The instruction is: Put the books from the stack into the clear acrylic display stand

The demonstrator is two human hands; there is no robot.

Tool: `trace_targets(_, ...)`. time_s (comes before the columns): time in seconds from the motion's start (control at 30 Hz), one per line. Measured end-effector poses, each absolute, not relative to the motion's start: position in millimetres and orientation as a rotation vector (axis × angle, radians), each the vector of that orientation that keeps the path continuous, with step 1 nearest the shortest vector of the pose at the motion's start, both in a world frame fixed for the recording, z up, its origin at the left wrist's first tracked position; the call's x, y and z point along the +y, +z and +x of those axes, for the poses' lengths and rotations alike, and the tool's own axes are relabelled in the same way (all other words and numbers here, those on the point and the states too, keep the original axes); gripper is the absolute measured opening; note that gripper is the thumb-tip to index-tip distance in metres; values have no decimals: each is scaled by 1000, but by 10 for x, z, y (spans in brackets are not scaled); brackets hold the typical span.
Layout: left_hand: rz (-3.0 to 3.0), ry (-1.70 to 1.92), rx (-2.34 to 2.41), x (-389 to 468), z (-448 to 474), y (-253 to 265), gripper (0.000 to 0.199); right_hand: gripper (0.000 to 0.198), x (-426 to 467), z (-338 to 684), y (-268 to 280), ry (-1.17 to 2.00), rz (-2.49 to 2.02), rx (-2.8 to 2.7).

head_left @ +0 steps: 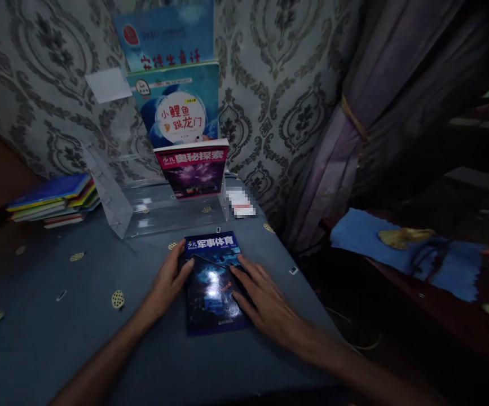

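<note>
A dark blue, glossy book (210, 307) with white Chinese lettering lies face up on the blue tablecloth. My left hand (170, 282) holds its left edge, the thumb over the cover and the fingers along the side near the top corner. On the right side, my right hand (265, 296) rests with fingers spread and stretched over the cover. Behind the book stands a clear plastic display rack (115, 194). In it, a magazine with a red and purple cover (195, 172) is in front, a blue carp-picture book (180, 113) behind, and another blue book (168, 36) at the back.
A stack of colourful books (53, 194) lies at the table's left. A white card (109, 85) is by the rack's upper left, and a blurred-out card (241, 203) lies to its right. A tied curtain (333, 152) hangs beyond the table's right edge, near a blue cloth (362, 228).
</note>
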State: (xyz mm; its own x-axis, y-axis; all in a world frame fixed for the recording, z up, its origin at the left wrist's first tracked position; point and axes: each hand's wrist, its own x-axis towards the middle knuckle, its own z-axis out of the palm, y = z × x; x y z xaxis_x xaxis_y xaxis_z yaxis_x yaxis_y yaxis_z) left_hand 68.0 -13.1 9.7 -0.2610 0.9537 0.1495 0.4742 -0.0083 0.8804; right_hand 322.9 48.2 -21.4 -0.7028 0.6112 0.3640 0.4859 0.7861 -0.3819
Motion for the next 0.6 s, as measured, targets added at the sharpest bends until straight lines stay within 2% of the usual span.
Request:
trace_targets(0.1,1013,1443,1525,-99,648,136,75,48,495,3243,-226,353,-802,-2478)
trace_targets(0.17,775,1469,1423,-88,656,154,74,48,508,3251,-244,361,-801,-2456)
trace_targets(0.4,616,1343,1118,-82,781,255,44,53,654,3286,-435,509,-797,-2277)
trace_targets(0.5,644,1377,1084,-84,810,310,45,60,787,3258,-429,729,-840,-2125)
trace_targets(0.6,679,1392,1070,-94,818,349,44,67,889,3211,-269,1121,-850,-1913)
